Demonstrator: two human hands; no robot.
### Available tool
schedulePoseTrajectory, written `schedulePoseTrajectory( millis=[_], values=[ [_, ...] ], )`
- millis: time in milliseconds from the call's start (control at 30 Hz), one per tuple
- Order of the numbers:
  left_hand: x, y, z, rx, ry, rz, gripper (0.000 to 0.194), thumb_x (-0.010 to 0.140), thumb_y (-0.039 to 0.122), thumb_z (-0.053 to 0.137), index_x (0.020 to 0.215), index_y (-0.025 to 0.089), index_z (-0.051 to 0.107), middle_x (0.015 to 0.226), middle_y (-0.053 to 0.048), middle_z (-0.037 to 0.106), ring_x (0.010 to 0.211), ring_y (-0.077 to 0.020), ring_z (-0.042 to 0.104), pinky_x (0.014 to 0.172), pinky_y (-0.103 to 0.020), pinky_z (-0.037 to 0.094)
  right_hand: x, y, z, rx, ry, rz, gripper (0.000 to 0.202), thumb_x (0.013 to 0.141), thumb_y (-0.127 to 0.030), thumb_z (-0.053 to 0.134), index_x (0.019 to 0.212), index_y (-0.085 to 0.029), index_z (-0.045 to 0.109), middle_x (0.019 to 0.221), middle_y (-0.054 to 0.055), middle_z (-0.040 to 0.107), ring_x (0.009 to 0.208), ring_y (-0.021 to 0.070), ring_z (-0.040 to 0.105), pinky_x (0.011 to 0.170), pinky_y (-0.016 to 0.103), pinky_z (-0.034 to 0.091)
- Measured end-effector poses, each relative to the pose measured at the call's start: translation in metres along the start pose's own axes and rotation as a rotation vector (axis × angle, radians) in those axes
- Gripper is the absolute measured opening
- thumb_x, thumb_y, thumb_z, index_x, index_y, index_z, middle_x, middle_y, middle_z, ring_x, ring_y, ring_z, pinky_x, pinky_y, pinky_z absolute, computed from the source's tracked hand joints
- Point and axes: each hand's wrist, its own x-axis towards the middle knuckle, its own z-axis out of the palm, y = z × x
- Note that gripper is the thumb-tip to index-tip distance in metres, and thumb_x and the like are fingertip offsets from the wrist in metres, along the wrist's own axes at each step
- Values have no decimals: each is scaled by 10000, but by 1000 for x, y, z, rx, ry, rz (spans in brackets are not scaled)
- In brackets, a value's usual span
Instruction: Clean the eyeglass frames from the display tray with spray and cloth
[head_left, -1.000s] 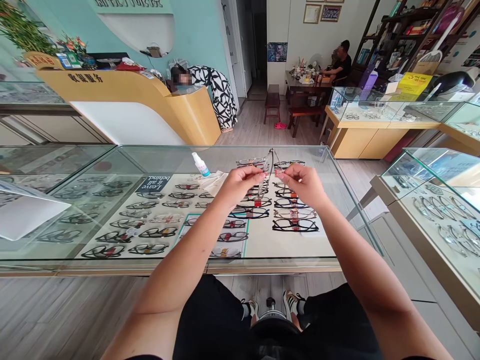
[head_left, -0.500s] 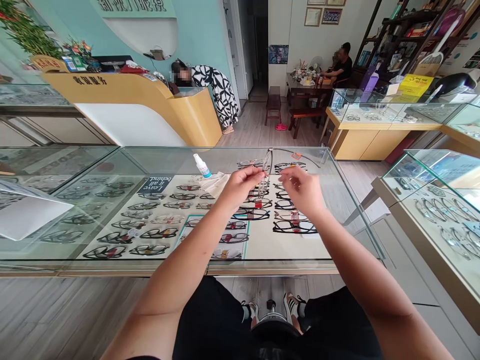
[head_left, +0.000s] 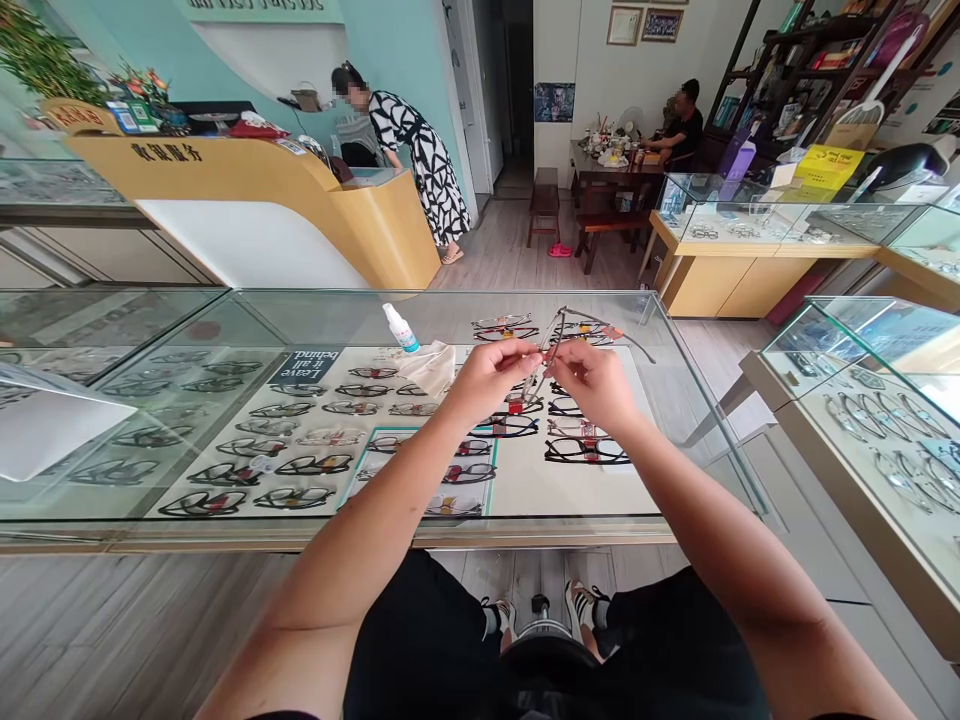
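Observation:
Over the glass counter, my left hand (head_left: 495, 378) pinches a thin-framed pair of eyeglasses (head_left: 556, 332) between thumb and fingertips. The glasses are turned on edge, and one temple with an orange-red tag (head_left: 613, 333) stretches away to the right. My right hand (head_left: 594, 380) is closed on the middle of the same pair, its fingertips almost meeting the left ones. Something small and red shows between the fingertips, too small to name. Behind and below the hands lie rows of eyeglasses (head_left: 589, 452), partly covered by my fingers.
A white spray bottle (head_left: 400, 328) and a pale cloth (head_left: 431, 367) are on the counter left of my hands. A white sheet-like object (head_left: 52, 425) juts in at far left. One person (head_left: 420, 160) leans at the yellow desk; another sits (head_left: 679, 125) at the back table.
My right hand has come in from the right and closed on the eyeglasses. The glasses have tilted and shifted slightly right. The person at the desk has straightened somewhat.

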Motion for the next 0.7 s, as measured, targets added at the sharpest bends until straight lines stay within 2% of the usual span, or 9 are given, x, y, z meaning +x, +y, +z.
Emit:
schedulePoseTrajectory(
  millis=[133,267,500,700],
  values=[
    [0,1,1,-17,-6,3,637,768,760,949,1061,198,879,1024,-69,841,928,-222,690,882,-351,540,-1,1,-1,-51,12,-15,167,1020,-351,636,934,-240,727,772,18,725,643,175,515,669,326,402],
    [1,2,4,-105,-7,-17,619,721,735,991,1002,197,872,955,-46,800,853,-183,621,811,-319,486,-1,1,-1,-49,29,-16,168,1017,-361,634,951,-239,728,746,6,691,621,167,477,654,327,390],
    [1,0,5,-217,-35,-44,519,759,681,983,959,216,865,771,8,624,710,-138,447,683,-314,348,-1,0,2,62,31,30,178,996,-413,674,1000,-245,733,733,-4,661,637,177,509,641,326,412],
    [1,-1,4,-235,-34,-64,564,713,687,1011,977,213,856,855,-12,704,740,-142,495,712,-316,394,-2,-2,3,88,46,37,156,977,-384,674,995,-243,739,741,1,682,651,181,541,648,329,431]
  ],
)
